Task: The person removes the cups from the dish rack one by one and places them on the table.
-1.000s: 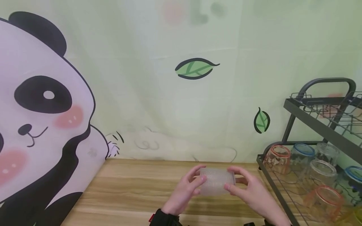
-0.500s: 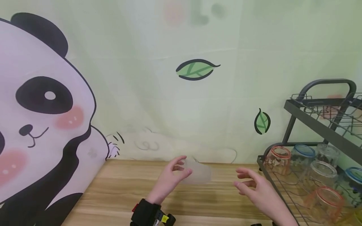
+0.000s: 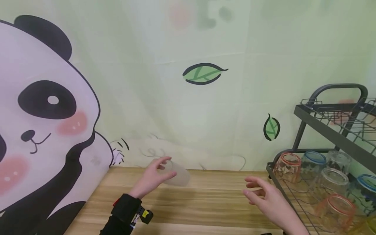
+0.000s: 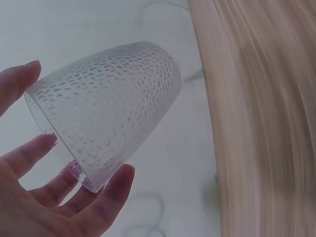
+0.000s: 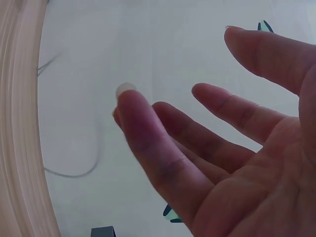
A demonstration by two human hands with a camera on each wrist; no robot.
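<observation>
A clear cup point(image 4: 108, 103) with a dimpled surface is gripped near its rim by my left hand point(image 3: 151, 176). In the head view that cup point(image 3: 179, 174) looks pale and blurred, tilted on its side above the wooden table point(image 3: 211, 205). The left wrist view shows the thumb on one side of the rim and fingertips on and inside the other. My right hand point(image 3: 265, 199) hovers above the table with nothing in it. Its fingers point(image 5: 212, 143) are loosely bent and spread in the right wrist view.
At the right stands a dark two-tier wire rack point(image 3: 326, 125). On its lower shelf several glasses stand upside down, among them an orange-rimmed glass point(image 3: 335, 212) and a blue-rimmed glass point(image 3: 313, 161). Behind the table hangs a green cloth point(image 3: 141, 81) printed with a panda.
Both hands held the cup at first. The right hand let go and drew slightly right, while my left hand carried the cup leftward, tilting it.
</observation>
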